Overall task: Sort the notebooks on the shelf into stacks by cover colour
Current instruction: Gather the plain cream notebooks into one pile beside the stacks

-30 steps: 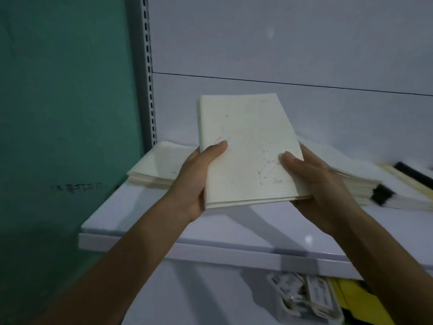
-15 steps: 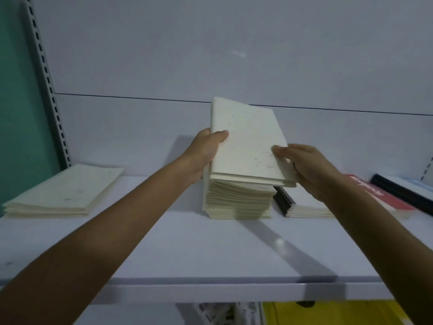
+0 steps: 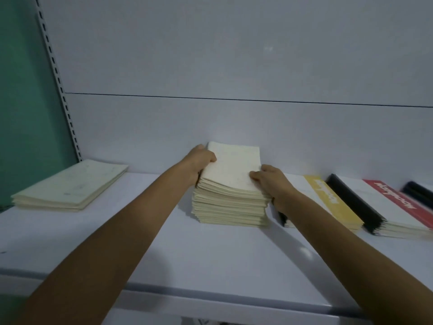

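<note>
We have lowered the thin cream paper notebook point(image 3: 232, 167) onto the tall cream stack point(image 3: 230, 211) on the white shelf point(image 3: 210, 259). Our left hand point(image 3: 201, 160) and right hand point(image 3: 269, 181) pinch its sides; it looks light and bendy.

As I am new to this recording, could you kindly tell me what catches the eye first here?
A tall cream stack stands in the middle of the shelf, its top notebook held by the left grip and right grip. A low cream stack lies far left; yellow, black and red notebooks lie to the right.
</note>
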The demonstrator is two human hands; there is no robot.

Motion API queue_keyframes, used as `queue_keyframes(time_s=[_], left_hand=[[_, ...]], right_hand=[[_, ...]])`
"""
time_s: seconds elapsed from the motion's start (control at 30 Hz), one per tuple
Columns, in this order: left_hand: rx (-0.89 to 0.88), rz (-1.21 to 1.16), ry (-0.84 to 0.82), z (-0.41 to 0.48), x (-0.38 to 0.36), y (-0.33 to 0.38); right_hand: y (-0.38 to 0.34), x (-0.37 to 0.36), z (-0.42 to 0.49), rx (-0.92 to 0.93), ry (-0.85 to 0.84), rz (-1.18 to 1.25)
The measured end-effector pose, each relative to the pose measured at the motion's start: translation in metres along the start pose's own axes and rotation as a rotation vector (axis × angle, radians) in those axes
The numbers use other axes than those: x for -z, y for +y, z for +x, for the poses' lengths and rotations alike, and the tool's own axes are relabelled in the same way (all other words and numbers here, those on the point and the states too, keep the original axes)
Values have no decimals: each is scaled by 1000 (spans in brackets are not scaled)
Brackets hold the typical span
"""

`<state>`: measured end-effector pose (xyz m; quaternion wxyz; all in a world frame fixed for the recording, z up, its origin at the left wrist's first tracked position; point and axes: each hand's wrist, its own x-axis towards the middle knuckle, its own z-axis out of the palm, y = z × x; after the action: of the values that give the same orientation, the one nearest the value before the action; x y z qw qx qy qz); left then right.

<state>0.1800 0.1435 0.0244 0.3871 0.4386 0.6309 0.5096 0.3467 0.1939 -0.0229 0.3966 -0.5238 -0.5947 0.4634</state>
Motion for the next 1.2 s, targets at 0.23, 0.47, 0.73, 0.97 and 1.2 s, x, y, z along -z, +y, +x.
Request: queue_keyframes(time_s=[0.23,0.47,0.73,0.97,1.2], left_hand=[[-12,3,-42,0,0,-8],[-18,-129,30,2,5,-12],[4,-135,-26,-4,2,-14],[-58,-100,50,-2,13,-19],[-131,10,153,-8,35,-31]], right_hand=[[6,8,7,-105,-70,247],[9,13,10,-138,-69,361],[4,3,10,-118,-47,274],[-2,17,2,104,72,119],[-33,15,-22,547,163,-441]])
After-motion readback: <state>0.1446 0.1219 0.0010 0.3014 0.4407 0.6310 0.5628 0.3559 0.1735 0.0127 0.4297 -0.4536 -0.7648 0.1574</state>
